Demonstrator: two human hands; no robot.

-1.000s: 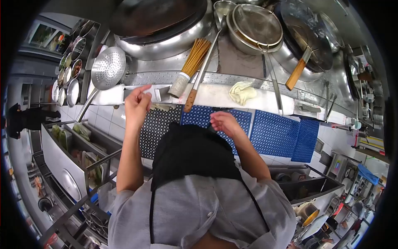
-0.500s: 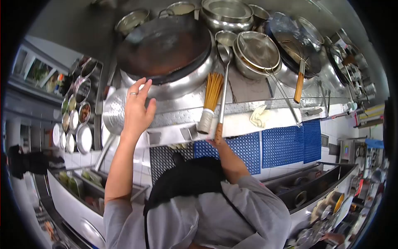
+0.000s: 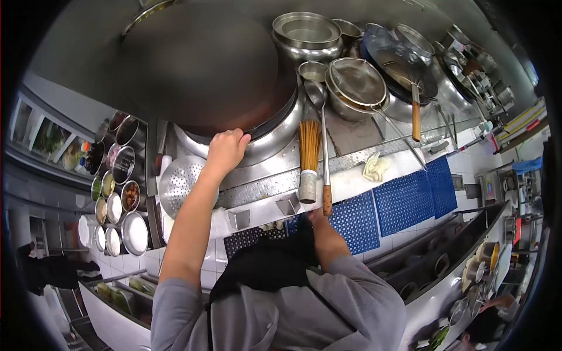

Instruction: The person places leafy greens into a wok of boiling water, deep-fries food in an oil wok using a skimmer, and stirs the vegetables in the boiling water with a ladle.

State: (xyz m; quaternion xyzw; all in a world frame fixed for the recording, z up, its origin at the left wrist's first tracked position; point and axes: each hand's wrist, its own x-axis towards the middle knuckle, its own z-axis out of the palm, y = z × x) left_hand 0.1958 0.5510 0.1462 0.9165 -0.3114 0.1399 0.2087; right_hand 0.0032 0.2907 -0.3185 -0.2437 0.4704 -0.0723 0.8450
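Plain grey shirt [image 3: 252, 324] is worn, soft creases seen across the chest. Sleeves [image 3: 178, 310] are cut short and loose, forearms [image 3: 190, 245] left bare. Front is covered by a black apron [image 3: 263, 254], cloth wrinkled. Thin black straps [image 3: 331, 305] are laid over the shirt, one per side. Left hand [image 3: 227, 151] is ungloved; right hand [image 3: 317, 216] is mostly hidden, detail can't be read.
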